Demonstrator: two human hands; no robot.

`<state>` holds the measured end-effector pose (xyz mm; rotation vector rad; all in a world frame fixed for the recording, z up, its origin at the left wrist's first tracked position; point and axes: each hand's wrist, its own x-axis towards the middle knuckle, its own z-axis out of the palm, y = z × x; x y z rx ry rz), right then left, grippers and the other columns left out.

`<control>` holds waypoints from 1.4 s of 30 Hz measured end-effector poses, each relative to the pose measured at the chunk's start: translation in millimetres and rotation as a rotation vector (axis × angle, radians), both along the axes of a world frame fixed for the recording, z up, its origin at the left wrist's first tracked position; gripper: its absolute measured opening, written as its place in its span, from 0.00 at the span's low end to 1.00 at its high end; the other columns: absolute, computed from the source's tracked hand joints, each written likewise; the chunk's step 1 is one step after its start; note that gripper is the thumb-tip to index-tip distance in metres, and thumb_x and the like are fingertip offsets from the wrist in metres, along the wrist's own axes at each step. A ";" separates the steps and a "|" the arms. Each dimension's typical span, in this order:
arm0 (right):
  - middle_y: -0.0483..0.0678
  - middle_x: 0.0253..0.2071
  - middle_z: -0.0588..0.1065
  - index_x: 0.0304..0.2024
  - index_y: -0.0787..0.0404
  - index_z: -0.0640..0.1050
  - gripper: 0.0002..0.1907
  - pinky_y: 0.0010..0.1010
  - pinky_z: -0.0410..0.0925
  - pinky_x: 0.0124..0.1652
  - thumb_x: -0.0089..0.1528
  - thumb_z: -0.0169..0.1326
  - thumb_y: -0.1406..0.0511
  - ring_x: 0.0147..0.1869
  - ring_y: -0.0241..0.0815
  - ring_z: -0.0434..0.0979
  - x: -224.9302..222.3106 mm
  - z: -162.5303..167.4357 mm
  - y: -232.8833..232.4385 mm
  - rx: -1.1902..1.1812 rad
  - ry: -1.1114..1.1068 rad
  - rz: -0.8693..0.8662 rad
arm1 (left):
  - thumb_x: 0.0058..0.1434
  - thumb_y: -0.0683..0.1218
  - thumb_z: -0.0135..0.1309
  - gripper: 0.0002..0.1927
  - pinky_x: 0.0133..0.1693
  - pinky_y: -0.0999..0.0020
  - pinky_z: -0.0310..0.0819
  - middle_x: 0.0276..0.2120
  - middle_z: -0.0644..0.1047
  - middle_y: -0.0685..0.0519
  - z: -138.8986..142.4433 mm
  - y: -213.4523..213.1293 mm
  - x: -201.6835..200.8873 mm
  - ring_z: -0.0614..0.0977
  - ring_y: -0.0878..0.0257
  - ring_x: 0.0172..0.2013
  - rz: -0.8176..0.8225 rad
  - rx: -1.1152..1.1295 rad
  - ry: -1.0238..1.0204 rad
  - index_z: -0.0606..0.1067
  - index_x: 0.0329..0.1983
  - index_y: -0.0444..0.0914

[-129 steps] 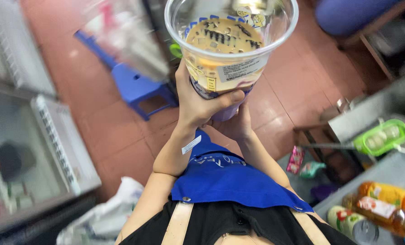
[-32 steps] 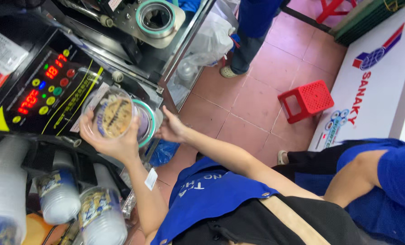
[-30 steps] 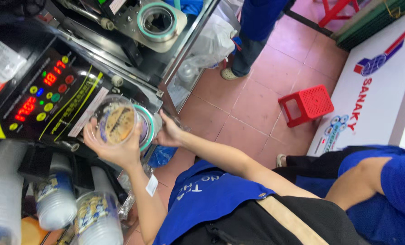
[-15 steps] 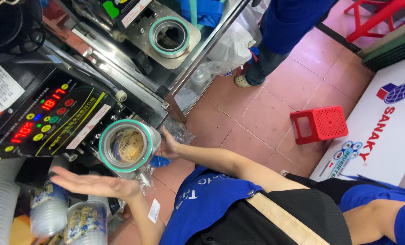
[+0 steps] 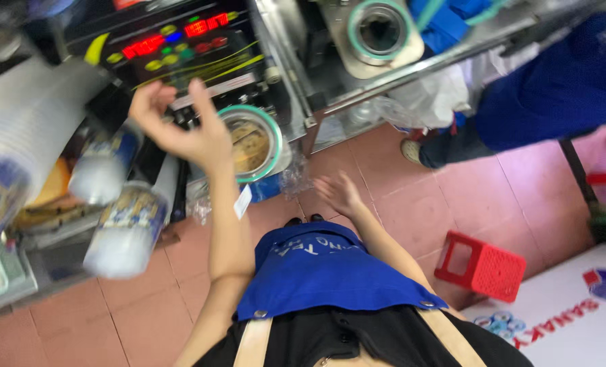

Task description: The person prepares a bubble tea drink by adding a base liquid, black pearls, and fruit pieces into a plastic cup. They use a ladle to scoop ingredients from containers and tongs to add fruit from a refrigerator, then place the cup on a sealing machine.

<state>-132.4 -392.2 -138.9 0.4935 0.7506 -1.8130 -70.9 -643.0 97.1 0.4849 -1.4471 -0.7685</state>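
Bare and spread wide, the left hand (image 5: 181,129) hangs in front of the sealing machine's control panel (image 5: 174,47), gripping nothing. The right hand (image 5: 340,194) is likewise flat and loose over the red tiled floor (image 5: 384,217), fingers splayed. Between them sits the plastic cup (image 5: 248,141) in the machine's green-rimmed ring holder (image 5: 274,146), at about three o'clock from the left hand and ten o'clock from the right, touching neither. Half a second ago the left hand lay palm-up just below the cup; it has since risen past it toward the panel, and the right hand has drawn away from the holder's edge. Stacked cups (image 5: 123,224) lie at eight o'clock, a red stool (image 5: 483,265) at four.
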 end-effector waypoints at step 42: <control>0.47 0.53 0.70 0.39 0.67 0.78 0.04 0.32 0.68 0.63 0.62 0.61 0.74 0.60 0.42 0.75 130.7 244.9 -61.6 -0.286 1.536 0.497 | 0.67 0.40 0.52 0.07 0.35 0.72 0.57 0.29 0.66 0.56 34.1 9.3 133.2 0.64 0.68 0.30 -0.034 0.119 0.529 0.66 0.44 0.40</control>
